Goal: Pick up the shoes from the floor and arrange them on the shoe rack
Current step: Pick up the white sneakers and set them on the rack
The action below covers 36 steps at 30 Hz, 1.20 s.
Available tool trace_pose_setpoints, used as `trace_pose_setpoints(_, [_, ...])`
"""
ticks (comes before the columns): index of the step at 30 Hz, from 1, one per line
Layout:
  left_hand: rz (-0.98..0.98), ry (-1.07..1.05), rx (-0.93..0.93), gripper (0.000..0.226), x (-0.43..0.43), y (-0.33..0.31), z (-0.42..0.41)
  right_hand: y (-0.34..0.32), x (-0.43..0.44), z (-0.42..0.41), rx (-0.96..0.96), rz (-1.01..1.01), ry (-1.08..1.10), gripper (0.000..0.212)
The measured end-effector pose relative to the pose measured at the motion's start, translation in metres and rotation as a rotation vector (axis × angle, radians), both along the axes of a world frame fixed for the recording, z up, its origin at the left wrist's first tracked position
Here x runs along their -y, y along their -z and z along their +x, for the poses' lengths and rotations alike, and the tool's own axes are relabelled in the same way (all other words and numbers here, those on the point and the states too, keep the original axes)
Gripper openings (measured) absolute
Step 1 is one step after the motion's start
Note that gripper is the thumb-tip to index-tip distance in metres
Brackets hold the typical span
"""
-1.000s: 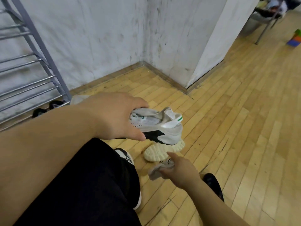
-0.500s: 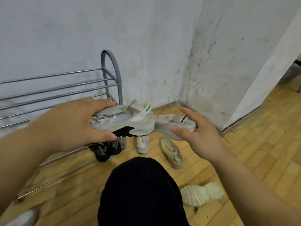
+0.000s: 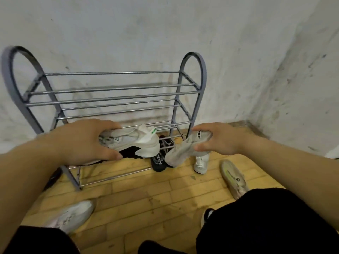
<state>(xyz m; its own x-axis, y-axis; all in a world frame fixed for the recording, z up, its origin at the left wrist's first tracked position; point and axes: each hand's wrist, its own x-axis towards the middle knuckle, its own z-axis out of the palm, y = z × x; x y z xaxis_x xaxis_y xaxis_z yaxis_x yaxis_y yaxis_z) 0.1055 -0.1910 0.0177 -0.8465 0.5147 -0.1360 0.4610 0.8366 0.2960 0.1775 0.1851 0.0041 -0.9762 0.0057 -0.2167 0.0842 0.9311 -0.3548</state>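
While left hand (image 3: 82,142) grips sneaker (image 3: 139,142), heel rightward along rack (image 3: 113,87) | right hand (image 3: 220,140) grips grey shoe (image 3: 179,153), toe downward.

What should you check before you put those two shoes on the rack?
1. Left hand grips the white sneaker firmly: ok.
2. Right hand holds the grey shoe: ok, though it dangles from the fingers.
3. Room on the shoe rack upper bars: ok, no shoes on them.
4. Held shoes are a matching pair: not ok, they look different.
5. All shoes off the floor: not ok; a second white sneaker and a beige shoe lie there.
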Motion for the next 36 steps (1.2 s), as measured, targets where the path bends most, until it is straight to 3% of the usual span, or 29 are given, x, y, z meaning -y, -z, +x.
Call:
trace_pose_setpoints(4, [0.020, -0.014, 0.082, 0.098, -0.008, 0.010, -0.004, 0.023, 0.000, -0.022, 0.131, 0.029, -0.071, 0.077])
trace_pose_setpoints(7, [0.027, -0.006, 0.097, 0.096, -0.023, 0.016, -0.007, 0.056, -0.007, -0.038, 0.380, 0.037, -0.143, 0.111])
trace_pose_setpoints(10, [0.000, 0.026, 0.115, 0.093, -0.040, 0.028, -0.014, 0.088, -0.024, -0.054, 0.648, 0.339, -0.083, 0.132])
trace_pose_setpoints(12, [-0.013, 0.046, 0.118, 0.091, -0.051, 0.040, -0.022, 0.108, -0.034, -0.065, 0.704, 0.560, -0.051, 0.123])
trace_pose_setpoints(16, [-0.068, 0.036, 0.117, 0.098, -0.075, 0.074, -0.039, 0.160, -0.060, -0.093, 0.767, 0.661, -0.071, 0.101])
trace_pose_setpoints(19, [-0.177, 0.046, 0.107, 0.099, -0.092, 0.103, -0.052, 0.208, -0.081, -0.116, 0.760, 0.647, -0.042, 0.088])
trace_pose_setpoints(23, [-0.301, 0.092, 0.015, 0.098, -0.105, 0.144, -0.076, 0.266, -0.096, -0.140, 0.753, 0.548, 0.018, 0.090])
trace_pose_setpoints(28, [-0.218, 0.010, 0.189, 0.100, -0.110, 0.180, -0.085, 0.336, -0.114, -0.177, 0.701, 0.365, 0.130, 0.090])
trace_pose_setpoints(31, [-0.202, 0.015, 0.202, 0.101, -0.115, 0.188, -0.088, 0.366, -0.125, -0.184, 0.679, 0.372, 0.087, 0.079])
trace_pose_setpoints(36, [-0.227, 0.020, 0.212, 0.099, -0.116, 0.191, -0.097, 0.356, -0.125, -0.167, 0.653, 0.431, 0.050, 0.041])
